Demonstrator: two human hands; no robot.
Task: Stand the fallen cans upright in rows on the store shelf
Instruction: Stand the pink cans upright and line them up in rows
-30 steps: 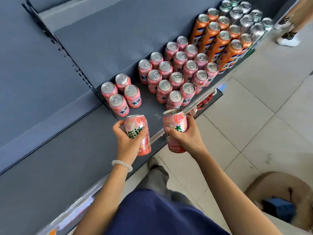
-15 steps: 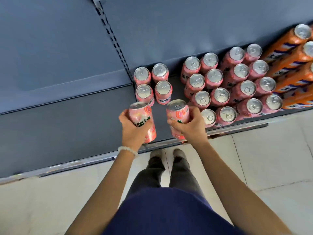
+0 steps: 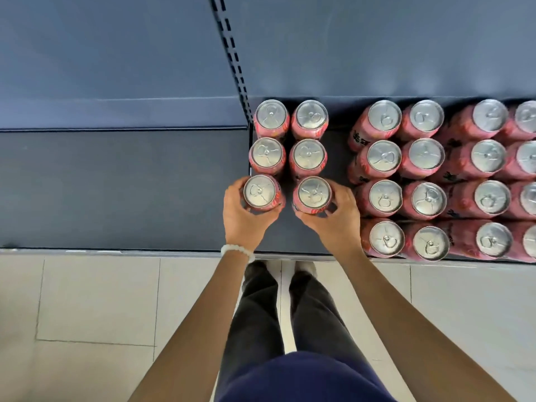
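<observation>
I look straight down at a dark store shelf [image 3: 301, 236]. My left hand [image 3: 242, 219] grips a pink can [image 3: 260, 190] that stands upright. My right hand [image 3: 333, 219] grips a second upright pink can [image 3: 314, 193] beside it. Both cans sit directly in front of a two-by-two block of pink cans [image 3: 290, 137], making a third row. To the right, across a narrow gap, stands a larger block of several upright pink cans [image 3: 435, 181]. I see no can lying on its side.
A perforated upright [image 3: 232, 59] divides this bay from a dark shelf [image 3: 116, 187] on the left. The shelf's front edge [image 3: 290, 255] runs just above my feet. Pale floor tiles [image 3: 87, 300] lie below.
Both hands moved forward and down with their cans, which now stand upright on the shelf in front of the small block. My view has swung to look straight down.
</observation>
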